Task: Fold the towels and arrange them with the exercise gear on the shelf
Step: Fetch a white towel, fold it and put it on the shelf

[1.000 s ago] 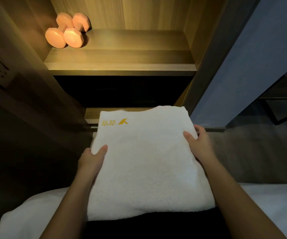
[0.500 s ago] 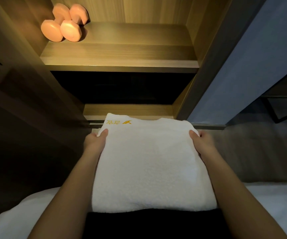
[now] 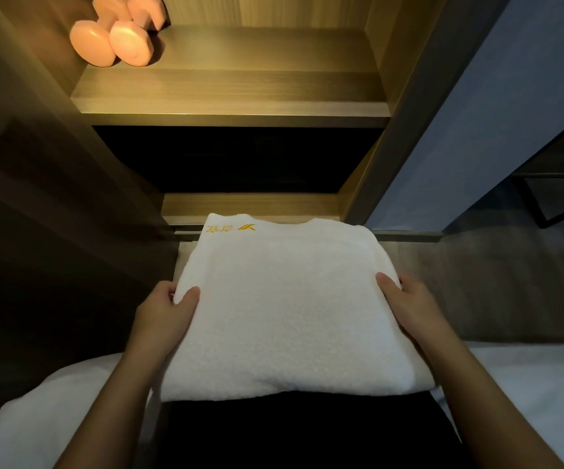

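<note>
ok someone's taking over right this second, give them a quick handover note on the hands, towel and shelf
Left hand and right hand: each grips a side of the folded towel, thumbs on top.
Towel: folded, logo at far left corner, held in front of the shelf unit, not on a shelf.
Pink dumbbells: at the left end of the lit upper shelf.
Done: this towel's folding.
Left: set it on the shelf, probably beside the dumbbells. White fabric lower down may be more towels; cannot tell.
</note>
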`<state>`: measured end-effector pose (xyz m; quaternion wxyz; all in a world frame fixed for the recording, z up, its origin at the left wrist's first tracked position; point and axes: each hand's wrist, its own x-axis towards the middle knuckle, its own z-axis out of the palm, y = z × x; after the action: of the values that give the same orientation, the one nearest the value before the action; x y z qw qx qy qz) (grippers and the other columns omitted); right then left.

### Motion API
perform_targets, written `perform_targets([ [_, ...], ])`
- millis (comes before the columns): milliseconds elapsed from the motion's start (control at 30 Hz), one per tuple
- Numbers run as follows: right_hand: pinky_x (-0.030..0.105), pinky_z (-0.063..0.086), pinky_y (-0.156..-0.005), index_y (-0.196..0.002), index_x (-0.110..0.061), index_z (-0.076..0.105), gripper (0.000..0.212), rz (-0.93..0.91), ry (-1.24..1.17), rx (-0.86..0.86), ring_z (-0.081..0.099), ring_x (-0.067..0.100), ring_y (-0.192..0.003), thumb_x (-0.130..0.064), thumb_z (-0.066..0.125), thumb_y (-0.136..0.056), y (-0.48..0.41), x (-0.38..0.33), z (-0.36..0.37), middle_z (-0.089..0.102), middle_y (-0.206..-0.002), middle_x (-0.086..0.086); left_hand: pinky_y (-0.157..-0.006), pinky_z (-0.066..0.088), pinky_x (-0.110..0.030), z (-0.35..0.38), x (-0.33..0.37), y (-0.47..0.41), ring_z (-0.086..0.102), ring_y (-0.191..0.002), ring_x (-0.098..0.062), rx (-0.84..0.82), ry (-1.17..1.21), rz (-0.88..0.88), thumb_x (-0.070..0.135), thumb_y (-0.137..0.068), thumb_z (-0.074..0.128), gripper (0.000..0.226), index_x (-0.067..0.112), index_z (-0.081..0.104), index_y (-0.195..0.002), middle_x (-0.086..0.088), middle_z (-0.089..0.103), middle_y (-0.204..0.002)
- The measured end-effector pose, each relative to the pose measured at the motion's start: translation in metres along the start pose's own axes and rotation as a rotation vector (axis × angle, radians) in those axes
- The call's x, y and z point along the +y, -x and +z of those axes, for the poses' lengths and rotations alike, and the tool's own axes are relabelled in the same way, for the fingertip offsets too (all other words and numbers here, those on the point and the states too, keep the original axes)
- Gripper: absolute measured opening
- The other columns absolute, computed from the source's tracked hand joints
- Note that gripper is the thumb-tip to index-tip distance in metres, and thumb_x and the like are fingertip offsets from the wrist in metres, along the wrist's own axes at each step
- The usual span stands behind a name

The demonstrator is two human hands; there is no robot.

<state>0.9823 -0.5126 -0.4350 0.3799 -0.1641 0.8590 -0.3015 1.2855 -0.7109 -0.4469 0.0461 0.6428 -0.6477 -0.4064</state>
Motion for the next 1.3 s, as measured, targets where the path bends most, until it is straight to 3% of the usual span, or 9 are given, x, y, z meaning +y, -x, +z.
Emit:
perform_targets([
  [133, 0.03, 0.041, -0.065, -0.121, -0.021, 0.048, 0.039, 0.057, -0.023, -0.126, 0.056, 0.013, -0.088, -0.05, 0.049, -0.096, 0.017, 0.012, -0.016, 0.057, -0.108, -0.001, -0.066, 0.046, -0.036, -0.02, -0.009, 0.025, 0.063, -0.092, -0.025, -0.286, 0.332, -0.163, 0.043, -0.088, 0.064, 0.02, 0.025, 0.061, -0.097, -0.005, 0.067, -0.1],
  [300, 0.035, 0.044, -0.081, -0.136, -0.021, 0.041, 0.056, -0.029, -0.003, -0.059, 0.053, 0.018, -0.104, -0.048, 0.059, -0.091, 0.037, 0.026, -0.019, 0.05, -0.118, -0.003, -0.073, 0.051, -0.04, -0.036, -0.017, 0.038, 0.066, -0.102, -0.03, -0.476, 0.511, -0.191, 0.043, -0.065, 0.07, 0.05, 0.022, 0.066, -0.11, -0.003, 0.076, -0.098],
  [500, 0.032, 0.045, -0.073, -0.115, -0.019, 0.051, 0.031, -0.067, -0.026, -0.028, 0.056, 0.011, -0.088, -0.041, 0.057, -0.094, 0.057, 0.038, -0.018, 0.058, -0.106, 0.0, -0.073, 0.05, -0.034, -0.028, -0.019, 0.051, 0.064, -0.101, -0.02, -0.306, 0.508, -0.051, 0.043, -0.079, 0.067, 0.036, 0.03, 0.062, -0.112, 0.005, 0.07, -0.106],
  [700, 0.022, 0.041, -0.062, -0.104, -0.02, 0.058, 0.018, -0.108, -0.083, 0.106, 0.055, 0.003, -0.082, -0.033, 0.063, -0.093, 0.067, 0.052, -0.016, 0.06, -0.093, -0.009, -0.062, 0.042, -0.028, -0.009, -0.024, 0.061, 0.051, -0.082, -0.005, -0.076, 0.346, -0.017, 0.04, -0.094, 0.057, 0.032, 0.026, 0.052, -0.122, 0.016, 0.053, -0.091],
  [800, 0.022, 0.043, -0.062, -0.09, -0.022, 0.061, 0.011, -0.165, -0.118, 0.179, 0.06, 0.007, -0.082, -0.03, 0.069, -0.088, 0.073, 0.056, -0.022, 0.065, -0.09, -0.008, -0.07, 0.043, -0.035, -0.006, -0.025, 0.061, 0.047, -0.079, -0.006, -0.076, 0.328, -0.055, 0.039, -0.095, 0.056, 0.043, 0.019, 0.051, -0.133, 0.014, 0.05, -0.089],
  [900, 0.022, 0.046, -0.063, -0.091, -0.026, 0.064, 0.009, -0.161, -0.185, 0.051, 0.064, 0.009, -0.085, -0.033, 0.069, -0.087, 0.078, 0.056, -0.028, 0.069, -0.092, -0.006, -0.08, 0.044, -0.043, -0.007, -0.023, 0.059, 0.048, -0.082, -0.012, -0.09, 0.318, -0.076, 0.038, -0.096, 0.056, 0.044, 0.017, 0.05, -0.134, 0.011, 0.05, -0.09],
  [1000, 0.016, 0.05, -0.063, -0.096, -0.029, 0.064, 0.015, -0.126, -0.169, -0.167, 0.069, 0.006, -0.086, -0.038, 0.067, -0.085, 0.08, 0.056, -0.033, 0.073, -0.091, -0.012, -0.078, 0.045, -0.041, -0.011, -0.022, 0.061, 0.05, -0.084, -0.011, -0.099, 0.363, -0.071, 0.036, -0.094, 0.059, 0.033, 0.024, 0.051, -0.124, 0.012, 0.052, -0.092],
  [1167, 0.021, 0.051, -0.063, -0.088, -0.016, 0.073, 0.014, -0.222, -0.275, 0.019, 0.07, 0.006, -0.074, -0.029, 0.07, -0.084, 0.079, 0.061, -0.043, 0.075, -0.078, -0.006, -0.059, 0.038, -0.022, -0.004, -0.018, 0.075, 0.05, -0.078, -0.004, 0.14, 0.294, 0.089, 0.038, -0.094, 0.059, 0.017, 0.024, 0.055, -0.103, 0.016, 0.053, -0.087],
  [1300, 0.029, 0.052, -0.073, -0.101, -0.014, 0.071, 0.029, -0.093, -0.283, -0.144, 0.071, 0.018, -0.09, -0.037, 0.063, -0.085, 0.084, 0.071, -0.041, 0.076, -0.092, 0.0, -0.059, 0.039, -0.022, 0.0, -0.024, 0.079, 0.053, -0.08, -0.003, 0.106, 0.27, 0.086, 0.038, -0.095, 0.058, 0.011, 0.027, 0.058, -0.09, 0.015, 0.057, -0.085],
])
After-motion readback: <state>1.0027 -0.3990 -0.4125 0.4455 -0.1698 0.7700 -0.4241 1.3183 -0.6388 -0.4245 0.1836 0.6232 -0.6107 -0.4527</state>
